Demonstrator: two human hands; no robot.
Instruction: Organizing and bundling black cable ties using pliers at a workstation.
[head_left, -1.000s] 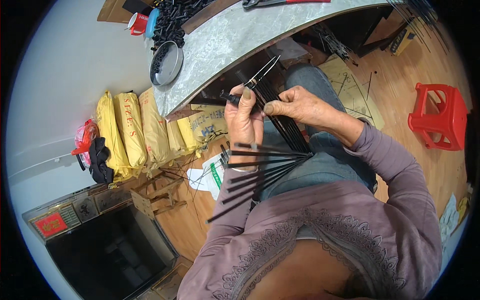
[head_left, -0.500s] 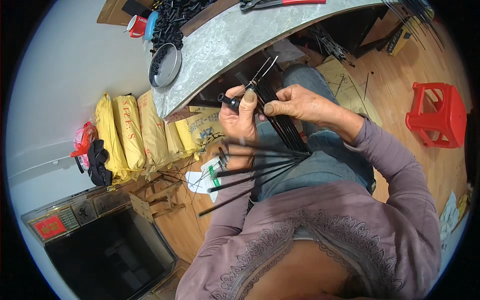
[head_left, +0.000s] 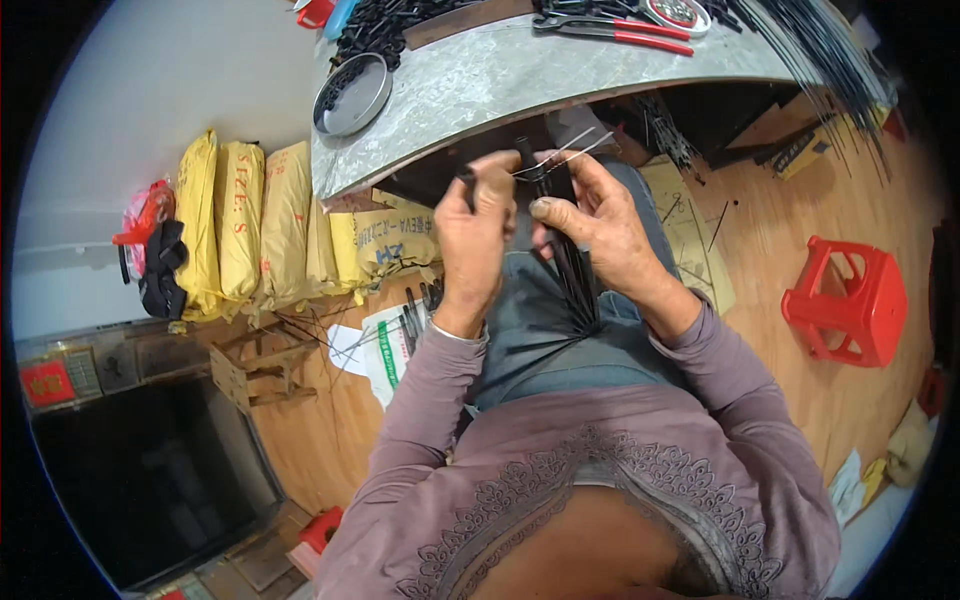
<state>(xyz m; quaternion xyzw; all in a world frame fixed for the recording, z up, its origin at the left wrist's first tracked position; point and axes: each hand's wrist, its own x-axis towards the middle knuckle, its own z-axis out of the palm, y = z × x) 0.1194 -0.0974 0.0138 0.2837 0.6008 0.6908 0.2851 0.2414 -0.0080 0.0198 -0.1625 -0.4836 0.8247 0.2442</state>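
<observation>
A bundle of thin black rods (head_left: 572, 282) stands in front of my lap, its lower ends against my jeans. My right hand (head_left: 612, 235) is closed around its upper part, thumb across the rods. Two thin pale metal strips (head_left: 585, 148) stick out at the top of the bundle, by my right fingertips. My left hand (head_left: 472, 240) is beside the bundle with its fingers curled. Between its thumb and fingers sits a short black tube-like piece (head_left: 466, 176), partly hidden and a little blurred.
Ahead, the grey table (head_left: 470, 95) carries a round metal dish (head_left: 352, 95), a heap of small black parts (head_left: 400, 22) and red-handled pliers (head_left: 620, 32). Long dark rods (head_left: 815, 60) overhang its right end. Yellow sacks (head_left: 238, 225) line the left wall; a red stool (head_left: 848, 300) stands right.
The rods that fanned out to the left over my left forearm now lie together in the bundle. My left hand has moved slightly away from the rods; the whole view has shifted.
</observation>
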